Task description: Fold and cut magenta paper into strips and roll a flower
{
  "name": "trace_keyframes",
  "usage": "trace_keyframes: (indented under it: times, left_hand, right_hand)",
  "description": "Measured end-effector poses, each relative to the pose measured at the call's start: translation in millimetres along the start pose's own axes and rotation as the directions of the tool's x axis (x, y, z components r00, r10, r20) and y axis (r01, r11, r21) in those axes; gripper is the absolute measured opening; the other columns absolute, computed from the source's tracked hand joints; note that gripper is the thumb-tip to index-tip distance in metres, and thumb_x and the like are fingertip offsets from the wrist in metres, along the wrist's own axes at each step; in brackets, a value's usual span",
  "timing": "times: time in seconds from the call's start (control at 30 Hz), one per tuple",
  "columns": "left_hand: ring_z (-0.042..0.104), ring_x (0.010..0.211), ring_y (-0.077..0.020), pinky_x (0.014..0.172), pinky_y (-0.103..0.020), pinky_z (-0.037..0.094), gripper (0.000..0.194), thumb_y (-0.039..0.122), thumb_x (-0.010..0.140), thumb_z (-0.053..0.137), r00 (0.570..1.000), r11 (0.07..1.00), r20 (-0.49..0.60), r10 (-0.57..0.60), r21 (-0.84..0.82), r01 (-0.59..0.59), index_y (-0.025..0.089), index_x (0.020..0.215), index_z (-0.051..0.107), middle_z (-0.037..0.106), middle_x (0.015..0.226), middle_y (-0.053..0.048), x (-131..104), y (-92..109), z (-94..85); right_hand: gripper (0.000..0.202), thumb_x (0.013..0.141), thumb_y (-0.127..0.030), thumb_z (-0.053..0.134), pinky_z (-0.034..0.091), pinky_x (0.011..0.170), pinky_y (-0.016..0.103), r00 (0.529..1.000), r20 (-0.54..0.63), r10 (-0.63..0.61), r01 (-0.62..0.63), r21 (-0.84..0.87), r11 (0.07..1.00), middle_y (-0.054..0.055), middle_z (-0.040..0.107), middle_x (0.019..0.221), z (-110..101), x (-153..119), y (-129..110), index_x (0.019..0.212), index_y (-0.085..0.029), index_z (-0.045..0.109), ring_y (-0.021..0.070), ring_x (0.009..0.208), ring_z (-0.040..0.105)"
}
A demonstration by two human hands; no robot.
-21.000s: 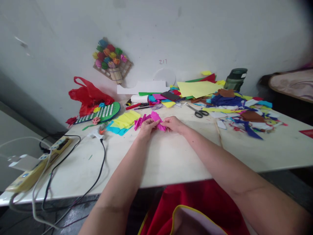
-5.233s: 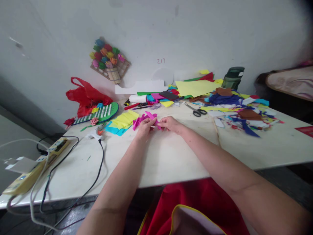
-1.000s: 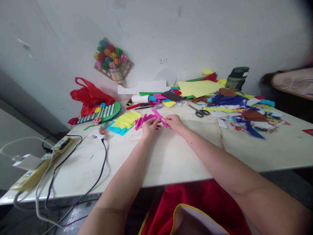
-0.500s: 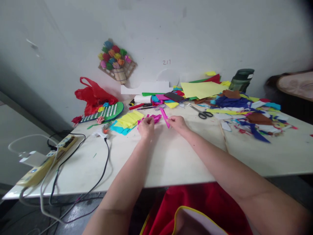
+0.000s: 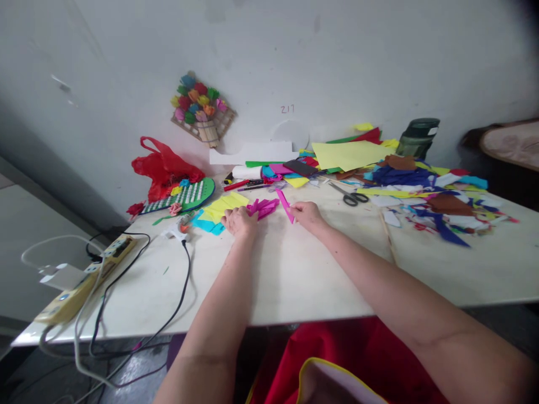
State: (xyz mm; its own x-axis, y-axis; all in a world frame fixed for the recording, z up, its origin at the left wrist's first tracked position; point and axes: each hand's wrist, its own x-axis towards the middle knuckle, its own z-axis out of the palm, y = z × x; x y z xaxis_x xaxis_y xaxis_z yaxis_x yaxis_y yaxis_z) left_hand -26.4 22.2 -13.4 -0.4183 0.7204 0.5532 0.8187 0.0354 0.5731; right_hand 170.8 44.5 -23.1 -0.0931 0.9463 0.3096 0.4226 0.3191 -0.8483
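My right hand (image 5: 308,216) pinches a narrow magenta paper strip (image 5: 283,202) near its lower end, and the strip slants up and to the left. Just left of it, my left hand (image 5: 240,221) rests on the table with fingers spread at the near edge of yellow paper sheets (image 5: 223,205). Its thumb side is against a loose heap of magenta paper pieces (image 5: 266,208). Blue paper (image 5: 206,223) sticks out from under the yellow sheets.
Scissors (image 5: 351,196) lie beyond my right hand, near heaped paper scraps (image 5: 446,205). A glue gun (image 5: 179,230) with a black cord and a power strip (image 5: 86,280) are on the left. A dark bottle (image 5: 416,140) stands at the back right.
My left hand has moved left, off the magenta heap and onto the edge of the yellow sheets, its fingers spreading. The right hand keeps the strip in nearly the same place.
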Motion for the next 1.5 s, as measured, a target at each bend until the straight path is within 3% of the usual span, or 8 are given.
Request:
trace_keyframes:
  times: [0.27,0.5,0.83,1.07,1.23,1.33,1.43,1.5]
  left_hand:
    - [0.048,0.093,-0.03,0.087,-0.045,0.027,0.014,0.033,0.068,0.067,0.988,0.988,-0.021,0.15,-0.026,-0.151,0.021,0.06,0.062,0.065,0.076,-0.01,-4,6,-8.4]
    - [0.05,0.099,-0.0248,0.083,-0.039,0.033,0.005,0.028,0.075,0.064,0.87,0.872,0.05,0.49,-0.021,-0.49,0.023,0.076,0.067,0.07,0.096,-0.003,-13,23,-21.0]
    - [0.05,0.097,-0.0223,0.081,-0.037,0.039,0.01,0.029,0.079,0.061,0.778,0.782,0.085,0.623,-0.089,-0.616,0.025,0.079,0.069,0.068,0.103,-0.003,-12,20,-16.6]
    - [0.052,0.093,-0.0202,0.082,-0.036,0.043,0.008,0.028,0.078,0.062,0.751,0.749,0.061,0.658,-0.16,-0.643,0.024,0.079,0.07,0.066,0.105,-0.005,-9,17,-8.3]
    - [0.053,0.096,-0.0212,0.084,-0.038,0.044,0.009,0.029,0.077,0.062,0.778,0.768,0.051,0.626,-0.21,-0.605,0.023,0.079,0.069,0.063,0.11,-0.006,-11,16,-3.5]
    - [0.055,0.1,-0.0206,0.087,-0.038,0.045,0.009,0.029,0.076,0.064,0.843,0.803,0.029,0.538,-0.323,-0.501,0.022,0.08,0.068,0.061,0.112,-0.007,-14,19,-0.1]
    - [0.06,0.089,-0.0184,0.078,-0.033,0.049,0.024,0.032,0.071,0.068,0.957,0.854,0.052,0.287,-0.467,-0.23,0.019,0.09,0.066,0.06,0.108,-0.01,-17,26,0.4]
    - [0.062,0.075,-0.016,0.069,-0.03,0.051,0.038,0.037,0.068,0.07,0.989,0.818,0.145,0.034,-0.573,0.056,0.015,0.099,0.063,0.063,0.097,-0.01,-20,31,-1.1]
  right_hand:
    - [0.022,0.071,-0.037,0.055,0.04,0.055,0.024,0.996,-0.078,-0.03,0.039,0.119,0.992,0.001,0.058,0.06,-9,0,-4,0.064,-0.017,0.064,0.0144,0.061,0.053]
    - [0.018,0.066,-0.033,0.061,0.043,0.074,0.029,0.973,-0.194,-0.122,0.182,0.328,0.927,0.001,0.059,0.072,-33,11,-12,0.059,-0.017,0.06,0.0164,0.077,0.055]
    - [0.015,0.06,-0.034,0.074,0.028,0.101,0.04,0.964,0.197,-0.181,0.046,0.544,0.838,0.006,0.066,0.108,-53,4,-24,0.06,-0.019,0.069,0.0238,0.115,0.051]
    - [0.021,0.055,-0.035,0.077,0.041,0.09,0.037,0.933,0.351,-0.075,-0.103,0.462,0.881,0.009,0.068,0.102,-53,4,-18,0.064,-0.017,0.072,0.0224,0.099,0.059]
    - [0.018,0.054,-0.029,0.077,0.047,0.067,0.03,0.93,0.36,0.07,-0.22,0.397,0.891,0.003,0.066,0.061,-51,4,-16,0.061,-0.014,0.07,0.013,0.059,0.057]
    - [0.017,0.054,-0.028,0.077,0.047,0.06,0.028,0.937,0.338,0.082,-0.232,0.431,0.872,0.002,0.063,0.055,-45,4,-17,0.059,-0.013,0.069,0.0115,0.053,0.054]
    - [0.019,0.053,-0.028,0.078,0.047,0.057,0.027,0.958,0.274,0.088,-0.217,0.485,0.847,0.003,0.064,0.056,-35,4,-15,0.059,-0.013,0.068,0.012,0.052,0.055]
    - [0.019,0.053,-0.028,0.077,0.048,0.057,0.027,0.973,0.209,0.102,-0.196,0.501,0.843,0.003,0.064,0.056,-28,5,-13,0.06,-0.013,0.069,0.012,0.053,0.055]
